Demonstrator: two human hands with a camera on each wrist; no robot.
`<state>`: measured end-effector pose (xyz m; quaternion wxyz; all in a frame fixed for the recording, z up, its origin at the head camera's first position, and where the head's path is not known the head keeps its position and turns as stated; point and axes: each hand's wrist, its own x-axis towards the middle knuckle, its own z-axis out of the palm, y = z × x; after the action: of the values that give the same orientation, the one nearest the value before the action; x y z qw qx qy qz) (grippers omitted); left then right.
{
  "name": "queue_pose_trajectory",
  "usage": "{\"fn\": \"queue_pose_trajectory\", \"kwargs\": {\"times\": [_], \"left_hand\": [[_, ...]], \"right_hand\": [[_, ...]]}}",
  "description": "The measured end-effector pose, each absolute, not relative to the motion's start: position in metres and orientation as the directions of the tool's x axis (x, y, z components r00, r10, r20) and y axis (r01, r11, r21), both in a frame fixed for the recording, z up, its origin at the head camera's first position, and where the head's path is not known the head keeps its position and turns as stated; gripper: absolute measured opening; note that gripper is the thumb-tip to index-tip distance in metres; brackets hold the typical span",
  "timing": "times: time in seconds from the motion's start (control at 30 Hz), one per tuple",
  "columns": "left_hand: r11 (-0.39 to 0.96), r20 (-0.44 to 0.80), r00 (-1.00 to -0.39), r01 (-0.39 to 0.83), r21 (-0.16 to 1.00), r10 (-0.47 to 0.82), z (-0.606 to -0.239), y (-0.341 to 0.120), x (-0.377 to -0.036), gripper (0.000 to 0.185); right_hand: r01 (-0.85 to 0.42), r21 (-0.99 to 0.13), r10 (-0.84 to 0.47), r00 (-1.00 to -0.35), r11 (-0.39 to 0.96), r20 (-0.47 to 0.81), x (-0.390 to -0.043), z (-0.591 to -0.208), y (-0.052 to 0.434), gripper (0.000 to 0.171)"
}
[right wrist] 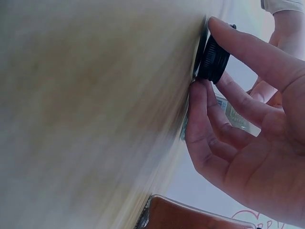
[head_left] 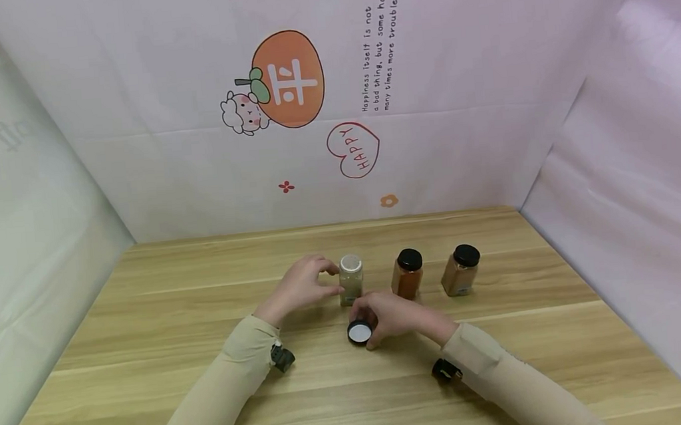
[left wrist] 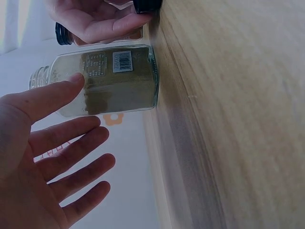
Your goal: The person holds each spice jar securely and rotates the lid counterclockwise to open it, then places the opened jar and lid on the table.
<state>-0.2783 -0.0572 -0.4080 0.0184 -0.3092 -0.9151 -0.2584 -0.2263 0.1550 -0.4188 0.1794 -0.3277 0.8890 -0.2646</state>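
A clear spice jar (head_left: pixel 351 281) of pale greenish powder stands uncapped at the middle of the wooden table (head_left: pixel 146 334). My left hand (head_left: pixel 305 286) is just left of it, fingers spread and straight, the thumb tip at the jar's glass (left wrist: pixel 114 81). My right hand (head_left: pixel 392 318) sits in front of the jar and pinches its black cap (head_left: pixel 359 332), white liner up, against the tabletop. In the right wrist view the thumb and fingers hold the cap (right wrist: pixel 214 59) by its ribbed rim.
Two more spice jars with black caps stand to the right in the same row, one orange-brown (head_left: pixel 407 274), one tan (head_left: pixel 460 270). Printed white sheets wall in the table at the back and both sides.
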Motion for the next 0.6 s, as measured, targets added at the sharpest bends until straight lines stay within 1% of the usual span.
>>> {"fn": "queue_pose_trajectory", "kwargs": {"times": [0.27,0.6], "left_hand": [[0.665,0.198,-0.804,0.58,0.471,0.561,-0.4102,-0.0573,-0.2799,0.039],[0.682,0.198,-0.816,0.567,0.462,0.544,-0.4107,-0.0564,-0.2788,0.039]], "right_hand": [[-0.528,-0.535,-0.683,-0.718,0.659,-0.133,-0.2253,-0.4201,0.1522,0.045],[-0.533,-0.516,-0.677,-0.724,0.67,-0.131,-0.2229,-0.4195,0.1521,0.044]]}}
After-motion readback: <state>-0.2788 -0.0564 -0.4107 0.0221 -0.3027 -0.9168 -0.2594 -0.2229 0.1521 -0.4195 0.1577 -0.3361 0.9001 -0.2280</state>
